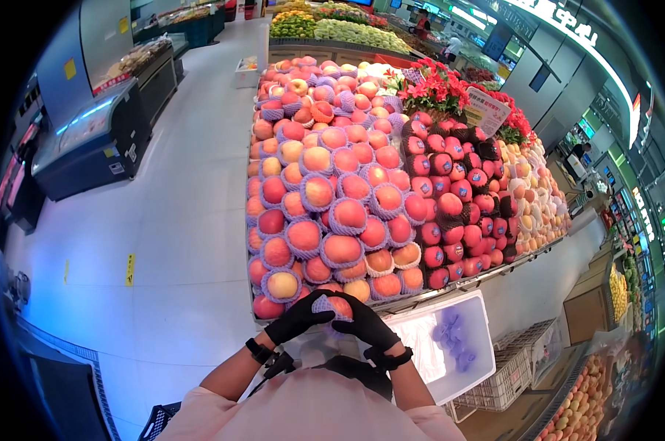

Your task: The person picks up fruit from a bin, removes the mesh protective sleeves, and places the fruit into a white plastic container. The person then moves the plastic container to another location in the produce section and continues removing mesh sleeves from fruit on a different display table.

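Between my two black-gloved hands is an apple (340,307) with a purple foam net partly around it. My left hand (299,320) grips it from the left, with the thumb across the near side. From the right, my right hand (366,321) closes on the same apple. Just beyond my fingers rises a sloped display of red and yellow apples (342,249), most of them in purple foam nets. A few apples at its front right wear white nets (380,262). Both wrists carry black straps.
To my right stands a white plastic bin (484,336) with purple foam nets (455,336) inside. Grey crates (503,380) sit beside it. Dark-netted red apples (455,190) adjoin the display, below red flowers (434,88) and a printed sign (485,112). A freezer cabinet (98,138) stands left across the aisle.
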A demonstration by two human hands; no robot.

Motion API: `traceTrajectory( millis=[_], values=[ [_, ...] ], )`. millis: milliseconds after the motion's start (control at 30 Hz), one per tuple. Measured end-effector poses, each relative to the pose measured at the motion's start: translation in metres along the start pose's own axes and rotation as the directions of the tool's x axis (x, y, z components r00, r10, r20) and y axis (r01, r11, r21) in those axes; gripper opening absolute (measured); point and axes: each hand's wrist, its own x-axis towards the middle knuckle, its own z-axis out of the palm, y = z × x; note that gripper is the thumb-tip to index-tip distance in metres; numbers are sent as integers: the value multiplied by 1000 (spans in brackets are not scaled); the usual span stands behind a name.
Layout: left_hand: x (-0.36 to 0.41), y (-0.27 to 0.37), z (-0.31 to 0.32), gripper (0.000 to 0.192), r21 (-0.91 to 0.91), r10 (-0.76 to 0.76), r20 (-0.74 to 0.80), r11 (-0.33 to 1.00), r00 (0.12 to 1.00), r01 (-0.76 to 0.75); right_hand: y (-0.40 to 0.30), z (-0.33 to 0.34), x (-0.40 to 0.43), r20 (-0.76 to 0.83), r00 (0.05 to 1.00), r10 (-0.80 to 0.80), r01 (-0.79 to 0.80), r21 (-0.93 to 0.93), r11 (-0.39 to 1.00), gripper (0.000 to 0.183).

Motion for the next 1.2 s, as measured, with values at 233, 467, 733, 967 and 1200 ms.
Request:
traceTrajectory(
  millis=[233,467,733,967,1200],
  values=[
    [0,-2,4,58,-22,-8,-20,1000,1000,8,31,3,-2,-42,999,34,-30,90,995,68],
    [-3,-2,-5,48,-346,-73,-135,938,988,22,34,-8,-2,-74,989,128,-89,399,912,64],
    [-21,-9,-37,40,-434,-34,-254,897,967,-82,31,-55,-1,-282,951,128,116,706,698,65],
    [-37,-26,-45,41,-514,-105,-305,855,947,-70,8,-130,9,-597,802,38,143,252,957,53],
    [-37,-21,-45,40,-620,-21,-148,781,989,-76,-49,-191,66,-643,765,-35,85,48,995,41]
  ],
)
